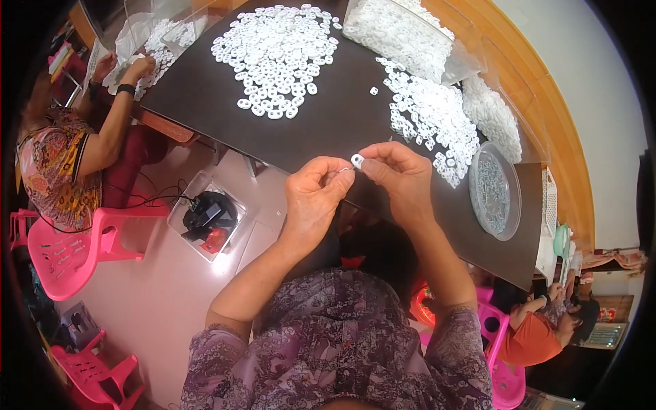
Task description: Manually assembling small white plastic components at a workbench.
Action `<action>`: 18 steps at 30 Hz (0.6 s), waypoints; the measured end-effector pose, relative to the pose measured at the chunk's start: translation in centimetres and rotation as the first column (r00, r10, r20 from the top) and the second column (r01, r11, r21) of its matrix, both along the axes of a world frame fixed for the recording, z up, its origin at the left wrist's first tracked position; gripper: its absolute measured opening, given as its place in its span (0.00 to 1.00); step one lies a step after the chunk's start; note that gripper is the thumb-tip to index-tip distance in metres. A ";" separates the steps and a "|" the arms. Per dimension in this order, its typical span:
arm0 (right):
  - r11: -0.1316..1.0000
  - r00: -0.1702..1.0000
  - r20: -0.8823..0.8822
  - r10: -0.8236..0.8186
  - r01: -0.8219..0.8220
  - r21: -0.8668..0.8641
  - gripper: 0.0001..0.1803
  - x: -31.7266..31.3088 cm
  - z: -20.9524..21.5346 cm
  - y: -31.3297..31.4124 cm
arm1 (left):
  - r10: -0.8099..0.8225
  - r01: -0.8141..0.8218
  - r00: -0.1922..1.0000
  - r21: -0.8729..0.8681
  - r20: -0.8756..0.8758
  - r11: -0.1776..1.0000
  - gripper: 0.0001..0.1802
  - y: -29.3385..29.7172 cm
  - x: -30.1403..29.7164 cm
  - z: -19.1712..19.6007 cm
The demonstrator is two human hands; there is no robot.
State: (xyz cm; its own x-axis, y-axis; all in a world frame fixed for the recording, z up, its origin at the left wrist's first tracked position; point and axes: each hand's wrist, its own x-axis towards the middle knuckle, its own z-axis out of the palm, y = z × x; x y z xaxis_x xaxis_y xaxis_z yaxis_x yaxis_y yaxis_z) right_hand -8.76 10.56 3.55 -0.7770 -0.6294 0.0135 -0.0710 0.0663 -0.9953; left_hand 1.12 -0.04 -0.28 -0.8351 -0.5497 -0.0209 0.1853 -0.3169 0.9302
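Observation:
Above the near edge of the dark table, my two hands meet fingertip to fingertip. My right hand pinches a small white oval plastic piece with a hole between thumb and forefinger. Close beside it, my left hand is closed in a pinch on a tiny whitish part, mostly covered by the fingertips; its kind is too small to tell. Beyond my hands lies a big heap of white two-holed oval pieces. To the right spreads a pile of smaller white pieces.
A round clear dish of small metal parts stands at the right. Clear containers of white pieces line the back right. One person works at the left, another at the lower right. Pink chairs and a clear bin stand on the floor.

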 end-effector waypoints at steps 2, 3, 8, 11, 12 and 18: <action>1.000 1.000 -0.006 -0.001 0.001 -0.003 0.08 -0.1 -0.4 0.1 | 0.010 -0.011 1.000 -0.045 -0.006 0.999 0.08 -0.1 -0.1 -0.1; 1.000 1.000 -0.013 -0.002 0.002 -0.006 0.08 -0.2 -0.5 0.1 | 0.010 -0.010 1.000 -0.045 -0.006 0.999 0.08 -0.1 -0.1 -0.1; 1.000 1.000 0.009 0.000 0.000 0.002 0.08 -0.1 -0.3 -0.1 | -0.007 0.008 1.000 -0.058 0.021 0.998 0.05 -0.3 -0.2 -0.2; 1.000 1.000 -0.003 0.004 -0.004 0.006 0.09 -0.1 -0.4 0.0 | -0.012 0.012 1.000 -0.002 0.002 1.000 0.07 -0.3 -0.3 -0.2; 1.000 1.000 -0.013 0.006 -0.006 0.007 0.09 -0.1 -0.4 -0.1 | -0.011 0.011 1.000 -0.002 0.002 1.000 0.07 -0.3 -0.3 -0.2; 0.998 0.998 -0.050 -0.048 0.046 -0.054 0.09 0.0 -0.6 -0.1 | 0.000 0.000 1.000 -0.004 0.000 1.000 0.06 -0.4 -0.4 -0.1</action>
State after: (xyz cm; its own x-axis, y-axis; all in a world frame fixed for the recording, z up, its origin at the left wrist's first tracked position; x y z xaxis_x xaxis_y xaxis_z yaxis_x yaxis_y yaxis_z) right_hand -8.71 10.46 2.96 -0.8031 -0.5896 0.0861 -0.1201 0.0186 -0.9926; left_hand 0.74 -0.43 -0.38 -0.8352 -0.5496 -0.0185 0.1853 -0.3130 0.9315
